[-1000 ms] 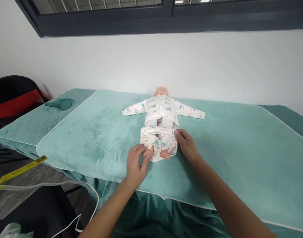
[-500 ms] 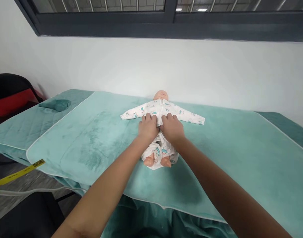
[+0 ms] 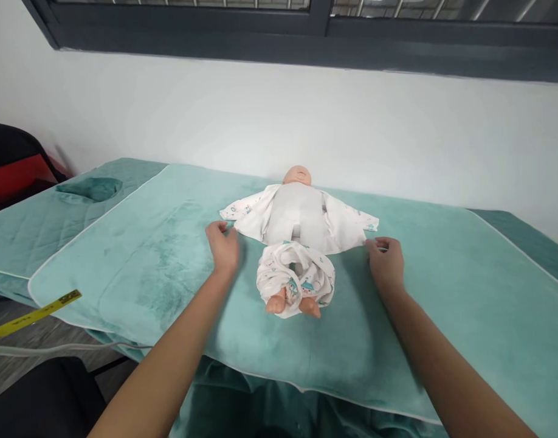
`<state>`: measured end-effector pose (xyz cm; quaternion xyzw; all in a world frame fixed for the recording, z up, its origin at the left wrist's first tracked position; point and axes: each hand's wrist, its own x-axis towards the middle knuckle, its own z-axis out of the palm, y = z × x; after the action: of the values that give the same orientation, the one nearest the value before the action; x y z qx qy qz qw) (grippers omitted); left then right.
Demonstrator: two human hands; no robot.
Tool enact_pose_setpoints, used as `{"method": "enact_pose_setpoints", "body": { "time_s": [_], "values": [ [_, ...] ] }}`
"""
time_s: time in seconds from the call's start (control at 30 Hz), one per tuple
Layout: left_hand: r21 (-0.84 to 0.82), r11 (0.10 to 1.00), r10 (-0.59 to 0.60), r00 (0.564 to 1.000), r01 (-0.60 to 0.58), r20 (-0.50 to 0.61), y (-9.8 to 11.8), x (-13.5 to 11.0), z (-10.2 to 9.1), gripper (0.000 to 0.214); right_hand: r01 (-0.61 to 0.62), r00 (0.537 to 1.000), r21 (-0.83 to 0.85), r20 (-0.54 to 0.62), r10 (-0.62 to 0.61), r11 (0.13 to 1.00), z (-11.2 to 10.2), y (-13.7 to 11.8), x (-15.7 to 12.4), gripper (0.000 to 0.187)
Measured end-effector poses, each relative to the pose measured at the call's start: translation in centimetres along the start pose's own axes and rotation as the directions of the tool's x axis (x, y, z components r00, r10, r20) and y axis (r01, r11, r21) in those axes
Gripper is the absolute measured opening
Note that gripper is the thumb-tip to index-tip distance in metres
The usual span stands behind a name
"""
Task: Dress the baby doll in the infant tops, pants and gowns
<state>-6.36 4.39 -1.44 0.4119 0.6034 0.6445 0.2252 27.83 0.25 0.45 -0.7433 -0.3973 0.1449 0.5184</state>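
Observation:
A baby doll (image 3: pixel 298 175) lies on its back, head toward the wall, its arms inside the sleeves of a white printed baby jacket (image 3: pixel 345 222). The jacket's front is spread apart, baring the doll's pale grey torso (image 3: pixel 297 210). My left hand (image 3: pixel 223 248) is closed at the lower corner of the left front panel. At the lower corner of the right panel, my right hand (image 3: pixel 386 263) pinches the hem. White printed trousers (image 3: pixel 272 271) are bunched round the doll's legs, with both feet (image 3: pixel 275 303) sticking out toward me.
A green plush cover (image 3: pixel 169 255) lies over the padded bed, which has a face hole (image 3: pixel 90 188) at left. Behind it rises a white wall (image 3: pixel 192 115) below a dark window frame (image 3: pixel 324 36). Black chairs (image 3: pixel 42 395) and a yellow tag (image 3: pixel 33 317) are at left.
My hands have moved apart from the middle of the doll to either side. The jacket's front has opened outward, uncovering the torso. The view has shifted slightly.

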Motion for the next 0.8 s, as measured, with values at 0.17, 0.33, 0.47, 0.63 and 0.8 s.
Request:
{"method": "enact_pose_setpoints", "body": {
  "time_s": [0.17,0.33,0.47,0.63,0.8],
  "values": [
    [-0.035,0.998,-0.029,0.898,0.05,0.44,1.6,-2.1,-0.3,0.014,0.225,0.888,0.052,0.4,-0.226,0.973,1.3,-2.5,-3.7,0.022],
    [-0.065,0.972,-0.082,0.582,0.227,0.809,2.8,-3.3,-1.9,0.025,0.087,0.607,0.19,0.768,-0.203,0.978,1.5,-4.1,-5.4,0.025],
    [0.005,0.986,-0.072,0.403,0.165,0.912,3.3,-3.2,-3.5,0.019,-0.015,0.398,0.207,0.899,-0.184,0.978,-0.5,-4.3,-5.6,0.024],
    [-0.01,1.0,0.012,0.295,-0.006,0.956,3.7,-3.0,-4.3,0.011,0.088,0.164,0.126,0.976,-0.14,0.988,-2.8,-6.1,-6.7,0.025],
    [-0.03,0.981,0.104,0.384,-0.193,0.917,3.9,-3.9,-4.7,0.006,0.254,0.244,0.104,0.955,-0.168,0.962,-3.2,-7.3,-7.6,0.021]
  ]
}}
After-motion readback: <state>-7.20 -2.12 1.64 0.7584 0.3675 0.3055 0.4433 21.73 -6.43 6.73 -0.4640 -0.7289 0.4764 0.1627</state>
